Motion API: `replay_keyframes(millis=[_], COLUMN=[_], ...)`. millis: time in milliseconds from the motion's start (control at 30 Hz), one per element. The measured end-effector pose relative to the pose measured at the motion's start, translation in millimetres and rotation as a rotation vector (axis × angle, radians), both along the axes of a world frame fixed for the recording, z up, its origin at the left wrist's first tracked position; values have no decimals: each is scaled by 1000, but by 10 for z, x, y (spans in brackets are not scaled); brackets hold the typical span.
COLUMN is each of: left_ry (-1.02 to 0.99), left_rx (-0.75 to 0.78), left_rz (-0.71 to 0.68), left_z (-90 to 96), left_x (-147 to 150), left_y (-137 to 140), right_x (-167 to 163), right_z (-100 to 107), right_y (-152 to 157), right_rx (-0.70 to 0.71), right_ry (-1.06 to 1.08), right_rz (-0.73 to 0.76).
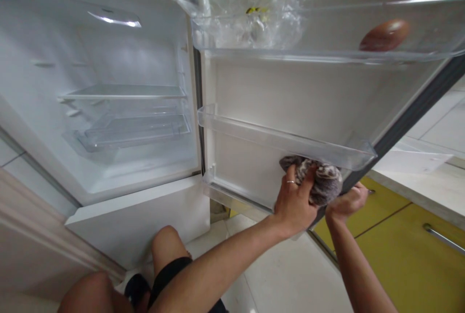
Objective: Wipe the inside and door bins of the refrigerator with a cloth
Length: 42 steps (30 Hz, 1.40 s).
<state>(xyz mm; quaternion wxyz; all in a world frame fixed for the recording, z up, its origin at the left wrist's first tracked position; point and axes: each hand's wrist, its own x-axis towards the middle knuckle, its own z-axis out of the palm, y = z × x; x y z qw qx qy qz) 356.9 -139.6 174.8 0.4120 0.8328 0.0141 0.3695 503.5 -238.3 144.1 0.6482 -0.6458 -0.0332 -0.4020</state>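
My left hand (296,201), with a ring on one finger, grips a bunched grey-brown cloth (326,184). It presses the cloth against the inside of the open refrigerator door (247,172), just under the clear middle door shelf (279,136) near the door's free edge. At that same edge my right hand (348,201) is closed on the door from its outer side. Its fingers are partly hidden behind the edge. A low clear bin (232,196) runs along the bottom of the door.
The upper door shelf (327,54) holds a crumpled clear plastic bag (250,17) and a brown egg-shaped item (385,35). Inside the refrigerator are a glass shelf (127,91) and a clear tray (138,131). Yellow cabinets (407,259) stand at right, under a countertop (436,192). My knees are at lower left.
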Motion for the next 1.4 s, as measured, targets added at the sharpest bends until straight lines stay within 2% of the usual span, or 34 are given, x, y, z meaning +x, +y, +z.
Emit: replay_keyframes(millis=[67, 133, 233, 367, 467, 633, 800, 1067, 1233, 1400], left_ry=[47, 98, 276, 513, 608, 870, 975, 1010, 955, 887], left_rx=[1, 45, 221, 389, 430, 442, 451, 537, 526, 493], left_rz=[-24, -14, -46, -244, -351, -437, -338, -82, -42, -113], left_z=[39, 61, 43, -18, -31, -92, -184, -59, -81, -134], left_x=[-5, -49, -181, -305, -219, 43, -60, -518, -630, -614], left_y=[-66, 7, 282, 630, 777, 1046, 1455, 2134, 2256, 2202], right_x=[13, 43, 107, 166, 175, 202, 245, 195, 176, 180], right_z=[-7, -17, -33, -47, -54, -76, -94, -15, -1, -14], right_y=[1, 9, 28, 47, 45, 25, 8, 43, 36, 26], right_rx=[-2, 2, 20, 52, 48, 39, 17, 32, 38, 45], right_ry=[-5, -18, -28, -16, -27, -43, -46, -3, 3, 10], right_rz=[13, 17, 6, 6, 1, -13, -5, -8, -24, -47])
